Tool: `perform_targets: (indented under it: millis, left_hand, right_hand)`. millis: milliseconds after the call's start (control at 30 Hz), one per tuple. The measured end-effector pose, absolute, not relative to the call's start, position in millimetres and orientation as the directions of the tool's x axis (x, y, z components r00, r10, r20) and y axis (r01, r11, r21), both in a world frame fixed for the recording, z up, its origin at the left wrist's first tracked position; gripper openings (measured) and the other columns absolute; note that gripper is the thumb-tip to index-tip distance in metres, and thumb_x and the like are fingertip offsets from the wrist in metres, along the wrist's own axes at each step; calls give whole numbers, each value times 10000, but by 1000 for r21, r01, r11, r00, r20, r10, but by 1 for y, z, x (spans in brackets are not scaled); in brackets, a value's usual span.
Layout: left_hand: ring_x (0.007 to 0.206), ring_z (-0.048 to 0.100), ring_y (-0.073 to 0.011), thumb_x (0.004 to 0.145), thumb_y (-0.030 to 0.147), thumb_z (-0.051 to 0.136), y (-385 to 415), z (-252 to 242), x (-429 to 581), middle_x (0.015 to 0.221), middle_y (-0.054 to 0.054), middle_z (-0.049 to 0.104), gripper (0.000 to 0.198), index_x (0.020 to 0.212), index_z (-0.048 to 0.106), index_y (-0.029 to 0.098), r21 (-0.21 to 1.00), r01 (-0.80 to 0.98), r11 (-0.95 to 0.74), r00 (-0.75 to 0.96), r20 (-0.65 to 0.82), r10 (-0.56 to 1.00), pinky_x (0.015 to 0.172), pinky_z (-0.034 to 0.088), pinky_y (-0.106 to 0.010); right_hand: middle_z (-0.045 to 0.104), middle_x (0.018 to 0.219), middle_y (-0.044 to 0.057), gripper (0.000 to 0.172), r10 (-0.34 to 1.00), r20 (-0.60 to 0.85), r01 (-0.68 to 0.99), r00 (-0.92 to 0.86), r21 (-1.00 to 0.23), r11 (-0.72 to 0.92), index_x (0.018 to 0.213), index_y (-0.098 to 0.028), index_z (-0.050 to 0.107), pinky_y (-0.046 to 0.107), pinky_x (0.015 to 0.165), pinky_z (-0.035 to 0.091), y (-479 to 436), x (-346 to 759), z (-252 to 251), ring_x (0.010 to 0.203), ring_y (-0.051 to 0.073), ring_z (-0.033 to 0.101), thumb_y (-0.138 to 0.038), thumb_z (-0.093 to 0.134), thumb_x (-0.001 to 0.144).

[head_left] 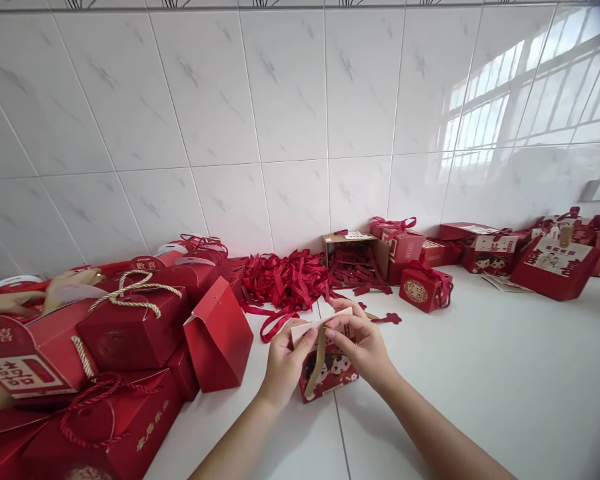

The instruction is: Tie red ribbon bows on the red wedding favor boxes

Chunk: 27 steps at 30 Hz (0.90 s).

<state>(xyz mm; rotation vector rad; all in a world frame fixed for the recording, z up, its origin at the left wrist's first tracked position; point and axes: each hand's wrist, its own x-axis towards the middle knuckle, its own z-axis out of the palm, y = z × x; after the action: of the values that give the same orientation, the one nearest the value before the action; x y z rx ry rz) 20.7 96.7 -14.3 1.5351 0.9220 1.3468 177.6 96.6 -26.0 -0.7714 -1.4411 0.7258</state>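
Note:
Before me on the table stands a small red gift box [336,381] with cartoon figures on its front and a pale flap [303,327] at the top. My left hand [281,360] grips the box's upper left side, thumb against the flap. A gold strip [317,365] hangs down over the front. My right hand [369,341] has its fingers closed at the strip's upper end, by the top edge of the box. Its fingers partly cover that end. Just behind lie a gold strip and a dark red flower-shaped tag [393,319].
A heap of red ribbons [285,277] and an open carton [380,257] of dark red tags lie behind. Red boxes [130,333] are stacked at left, where another person's hands [73,288] reach in. A ribboned box [427,287] and more boxes [555,267] stand right, near the tiled wall [300,120].

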Motion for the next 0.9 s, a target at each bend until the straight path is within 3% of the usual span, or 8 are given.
perform_targets:
  millis: [167,300,400,533,600,667,767,900]
  left_hand:
    - [873,564,-212,851,378,593,95,-15,20,861,-66,592,238,828,712,173,884,84,-461,188,440,878,803,435,-307]
    - [861,564,-207,840,369,612,96,-19,20,878,-59,571,210,890,730,202,845,9,-534,201,522,829,799,442,-314]
    - [886,556,-215,834,388,619,95,-22,20,868,-65,569,215,859,721,200,827,6,-563,201,550,811,835,425,-328]
    - [909,528,-239,668,486,761,91,-21,21,866,-66,550,337,802,685,187,832,-21,-554,212,545,811,832,414,-334]
    - [878,522,-237,596,578,769,91,-19,20,872,-64,532,454,796,681,180,851,-76,-519,237,521,820,787,419,-324]
    - [811,517,-216,697,684,610,91,-14,18,846,-65,522,526,760,687,168,886,-163,-434,282,464,840,728,417,-313]
    - [698,499,-169,840,630,451,91,-5,11,796,-62,521,554,702,696,152,931,-273,-241,391,337,856,642,397,-288]
    - [587,465,-120,746,520,669,89,2,6,723,-28,524,362,768,681,159,954,-297,-48,567,217,795,550,347,-245]
  right_hand:
    - [524,1196,95,115,753,651,37,101,-758,651,841,-233,602,359,821,513,94,175,-27,1071,233,547,-306,674,789]
    - [532,1226,85,374,779,618,-41,104,-780,624,1032,-269,463,317,746,521,92,176,-27,983,197,577,-321,708,755]
    - [612,874,41,291,833,553,-71,8,-831,552,897,-223,508,252,555,470,91,178,-27,682,141,565,-382,704,753]
    - [495,624,-31,310,820,569,-42,53,-820,571,735,-211,460,218,446,367,88,177,-25,515,94,442,-416,692,753]
    - [480,623,-32,313,801,595,-1,64,-803,597,716,-211,452,220,446,360,86,178,-22,515,93,433,-418,684,756]
    - [478,612,-34,311,791,612,30,22,-791,611,711,-213,444,223,443,344,84,179,-20,507,93,424,-407,684,757]
    - [468,571,-48,321,793,603,15,-88,-795,606,718,-219,421,221,434,306,82,183,-18,476,87,401,-385,694,752]
    - [445,560,-62,338,803,551,-103,-227,-834,543,730,-221,401,210,416,264,78,185,-15,442,72,373,-381,698,752]
